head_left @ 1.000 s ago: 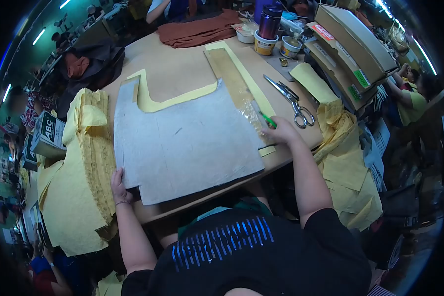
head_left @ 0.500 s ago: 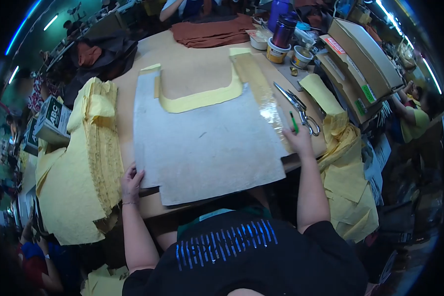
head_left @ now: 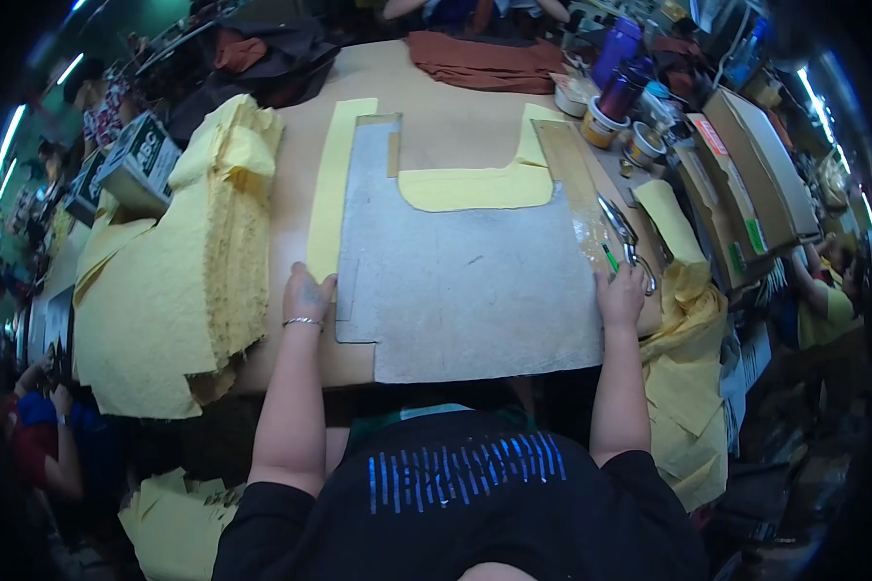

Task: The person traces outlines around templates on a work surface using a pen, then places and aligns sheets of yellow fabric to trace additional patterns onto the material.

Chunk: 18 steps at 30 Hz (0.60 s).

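Observation:
A large grey template board with a U-shaped cutout lies on top of a yellow sheet. The sheet shows along the board's left side and inside the cutout. My left hand rests palm down at the sheet's lower left edge, thumb apart from the fingers. At the board's right edge, my right hand is closed around a green pen, whose tip points up and left. Metal scissors lie just beyond that hand, their handles partly behind it.
A thick stack of yellow sheets stands at the left beside an ABC box. Crumpled yellow material and cardboard boxes are on the right. Brown fabric, tubs and a purple bottle sit at the back.
The board now sits farther right and a little farther from me in view, with a yellow strip showing on its left. My left hand has moved from the board's edge to the yellow sheet.

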Available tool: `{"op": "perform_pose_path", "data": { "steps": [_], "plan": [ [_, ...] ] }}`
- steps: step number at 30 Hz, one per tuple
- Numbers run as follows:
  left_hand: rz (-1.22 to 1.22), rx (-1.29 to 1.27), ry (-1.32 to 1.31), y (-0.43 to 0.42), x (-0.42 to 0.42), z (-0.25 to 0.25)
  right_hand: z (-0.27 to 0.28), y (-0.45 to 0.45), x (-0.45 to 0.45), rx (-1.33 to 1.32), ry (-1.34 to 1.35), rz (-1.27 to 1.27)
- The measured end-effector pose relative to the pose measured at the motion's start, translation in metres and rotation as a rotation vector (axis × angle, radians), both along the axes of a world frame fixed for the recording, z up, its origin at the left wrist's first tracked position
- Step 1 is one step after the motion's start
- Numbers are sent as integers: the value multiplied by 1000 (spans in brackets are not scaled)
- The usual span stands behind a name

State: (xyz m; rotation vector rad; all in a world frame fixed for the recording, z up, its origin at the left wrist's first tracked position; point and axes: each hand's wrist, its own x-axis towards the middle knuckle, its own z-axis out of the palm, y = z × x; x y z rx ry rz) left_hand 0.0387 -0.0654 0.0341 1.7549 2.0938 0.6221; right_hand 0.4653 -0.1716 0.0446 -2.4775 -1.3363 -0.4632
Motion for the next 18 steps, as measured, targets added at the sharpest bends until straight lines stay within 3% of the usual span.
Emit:
{"op": "perform_pose_path", "data": {
  "steps": [2,8,11,12,15,18],
  "plan": [
    [-68,40,55,6,-8,-21,-5,7,-11,-3,11,60],
    [-144,82,-31,11,-2,-9,-15,17,-27,-35,18,34],
    [-49,49,-1065,21,-6,-12,-21,19,-20,-39,26,2],
    [-90,132,-1266,24,-5,-2,-23,19,-17,-46,11,-12],
    [-191,296,-1959,27,-19,83,-27,23,-15,-21,-6,-18],
    [-373,625,-1836,35,-62,170,-32,26,-10,-36,-13,-33]
  ]
}}
